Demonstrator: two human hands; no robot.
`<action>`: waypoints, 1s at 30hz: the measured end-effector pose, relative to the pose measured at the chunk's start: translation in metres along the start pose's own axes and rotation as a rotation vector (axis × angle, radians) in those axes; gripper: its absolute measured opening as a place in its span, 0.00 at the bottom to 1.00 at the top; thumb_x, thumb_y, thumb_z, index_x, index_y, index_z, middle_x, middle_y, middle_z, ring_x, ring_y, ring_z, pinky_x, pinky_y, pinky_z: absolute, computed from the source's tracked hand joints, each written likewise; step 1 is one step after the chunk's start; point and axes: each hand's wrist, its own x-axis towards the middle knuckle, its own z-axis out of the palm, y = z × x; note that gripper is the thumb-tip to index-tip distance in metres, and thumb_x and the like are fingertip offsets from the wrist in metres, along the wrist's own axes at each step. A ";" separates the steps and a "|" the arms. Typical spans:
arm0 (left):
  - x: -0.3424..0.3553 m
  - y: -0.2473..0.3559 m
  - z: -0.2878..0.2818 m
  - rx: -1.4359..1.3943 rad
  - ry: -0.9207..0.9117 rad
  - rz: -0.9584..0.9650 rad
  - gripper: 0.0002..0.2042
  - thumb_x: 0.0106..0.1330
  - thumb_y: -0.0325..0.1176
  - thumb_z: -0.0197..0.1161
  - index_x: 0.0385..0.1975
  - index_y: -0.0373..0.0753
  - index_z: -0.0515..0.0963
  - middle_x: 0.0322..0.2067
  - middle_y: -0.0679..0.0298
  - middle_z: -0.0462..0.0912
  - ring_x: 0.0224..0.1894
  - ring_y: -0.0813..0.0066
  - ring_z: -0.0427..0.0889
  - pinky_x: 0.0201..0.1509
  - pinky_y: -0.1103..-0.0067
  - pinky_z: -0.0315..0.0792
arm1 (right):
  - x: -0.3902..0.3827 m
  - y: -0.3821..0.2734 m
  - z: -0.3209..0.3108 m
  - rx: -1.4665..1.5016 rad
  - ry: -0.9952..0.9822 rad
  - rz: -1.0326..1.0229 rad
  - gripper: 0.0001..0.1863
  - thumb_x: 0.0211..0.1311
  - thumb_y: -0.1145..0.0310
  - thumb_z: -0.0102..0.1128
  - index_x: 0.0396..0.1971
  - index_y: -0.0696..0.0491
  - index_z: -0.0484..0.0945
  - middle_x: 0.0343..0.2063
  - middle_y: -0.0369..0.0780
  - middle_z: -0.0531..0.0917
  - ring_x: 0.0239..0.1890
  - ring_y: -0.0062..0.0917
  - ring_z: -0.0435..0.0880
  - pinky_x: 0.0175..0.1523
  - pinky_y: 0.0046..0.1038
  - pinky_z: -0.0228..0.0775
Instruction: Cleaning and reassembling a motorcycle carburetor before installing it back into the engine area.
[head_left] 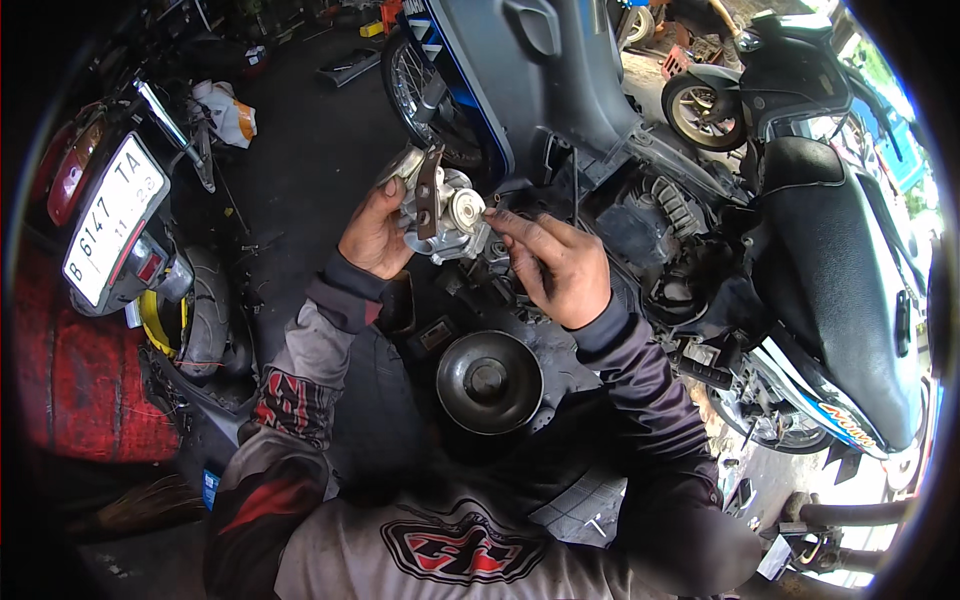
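My left hand [378, 225] grips a silvery metal engine part [450, 235] by its left side, raised in front of the dark scooter's lower body. A brown bracket with holes [427, 200] runs down the part's face, beside a pale round centre [464, 208]. My right hand [555, 265] is at the part's right side, thumb and forefinger pinched at its edge, and what lies between those fingertips is too small to make out. Below my hands sits a round dark metal bowl-like pan [465, 390] with a raised centre.
A dark scooter [520, 70] stands ahead, its engine bay [650, 230] and black seat [820, 280] at right. Another motorbike's rear [175, 270] is at left, near a red drum [90, 390]. A further scooter [705, 110] stands at back right, a white bag [225, 110] at back left.
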 end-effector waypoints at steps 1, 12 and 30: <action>0.002 -0.002 0.001 -0.043 0.000 -0.020 0.31 0.72 0.50 0.60 0.66 0.34 0.65 0.59 0.54 0.76 0.64 0.52 0.75 0.67 0.57 0.73 | -0.001 0.001 -0.002 -0.057 0.004 -0.057 0.22 0.57 0.84 0.61 0.52 0.51 0.82 0.26 0.39 0.81 0.24 0.29 0.82 0.31 0.28 0.74; 0.008 -0.008 0.009 -0.212 0.012 -0.069 0.28 0.73 0.49 0.60 0.63 0.35 0.68 0.55 0.55 0.78 0.59 0.60 0.79 0.64 0.62 0.76 | -0.002 0.011 0.002 0.091 0.059 -0.070 0.22 0.58 0.77 0.64 0.53 0.44 0.83 0.21 0.38 0.77 0.19 0.32 0.77 0.27 0.32 0.73; 0.008 -0.009 0.005 -0.177 -0.007 -0.074 0.28 0.73 0.49 0.59 0.64 0.36 0.68 0.56 0.56 0.77 0.60 0.60 0.78 0.63 0.61 0.76 | -0.006 0.009 0.004 0.198 0.073 -0.066 0.27 0.60 0.78 0.66 0.59 0.55 0.71 0.20 0.39 0.81 0.21 0.31 0.83 0.28 0.29 0.73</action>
